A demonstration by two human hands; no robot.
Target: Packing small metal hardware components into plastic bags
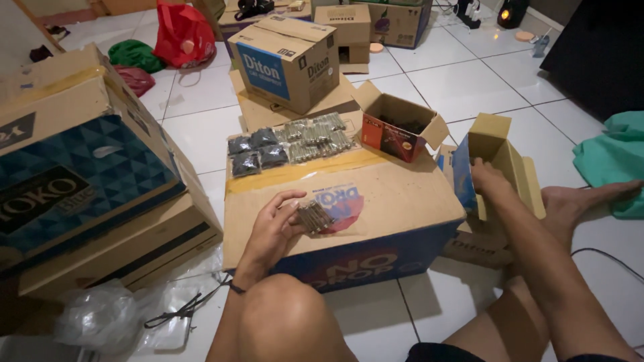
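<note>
white tiled floor (469, 87): carries everything listed; the person sits on it with bare knees up.

large stacked cartons (87, 181), far left: brown card with dark blue patterned sides, one on another.

flat carton (396, 201), centre: brown top with a tape strip, blue front, lying in front of the knees and serving as the work surface.

blue-sided carton (288, 60), behind it: closed, standing on flattened card.

small open red box (400, 127): at the far right corner of the flat carton, flaps up, dark contents inside.

small open blue box (500, 157): just right of the flat carton, yellow-brown flap raised.

teal cloth (614, 157), right edge; red plastic bag (182, 35), far back left.

rows of small packets (288, 144): dark ones on the left, clear ones of metal parts on the right, laid near the far edge of the flat carton.

clear plastic bags (100, 315): crumpled on the floor at lower left.

left hand (275, 224): rests on the flat carton's top, fingers curled, pinching a clear packet of metal parts (315, 216) between thumb and fingertips.

right hand (486, 177): reaches into the small open blue box; fingers hidden behind its wall, so cannot tell whether spread or closed.
</note>
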